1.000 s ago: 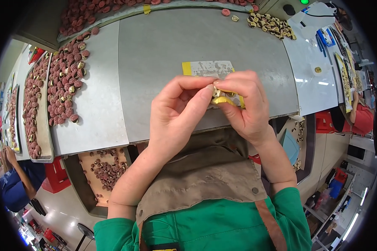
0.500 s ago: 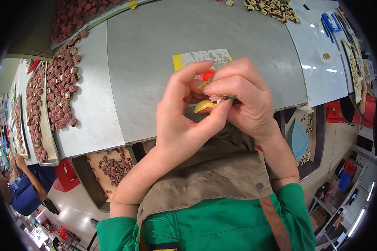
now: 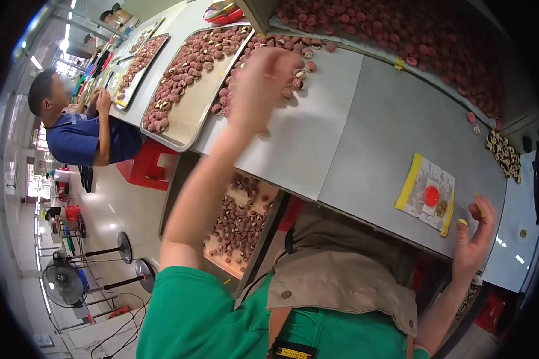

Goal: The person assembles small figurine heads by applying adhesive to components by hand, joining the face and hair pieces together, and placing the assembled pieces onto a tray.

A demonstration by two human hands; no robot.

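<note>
My left hand [image 3: 263, 84], smeared by motion, is over a spread of small, round, dusky-red rough-skinned pieces [image 3: 220, 103], some with pale and dark sides. Its fingers are too blurred to read. On the right, my right hand [image 3: 474, 239] is raised near the table's front edge, thumb and fingers apart, nothing visible between them. Yellow covers show on its thumb tip and a fingertip. Beside it lies a white pad [image 3: 414, 196] with yellow-taped edges. A small red round thing [image 3: 431, 195] and a brownish disc [image 3: 442, 208] rest on that pad.
A metal tray [image 3: 188, 134] of similar red pieces stands at the left. Red discs [image 3: 395, 45] heap at the back, black-and-cream pieces [image 3: 504, 157] at far right. Below the tabletop is an open drawer [image 3: 269, 230] of pieces. A co-worker in blue [image 3: 72, 134] works at the left.
My hands were together, handling a small piece with yellow and pink on it. They have parted: the left reached out to the red pieces, the right moved aside and opened. The view swung left.
</note>
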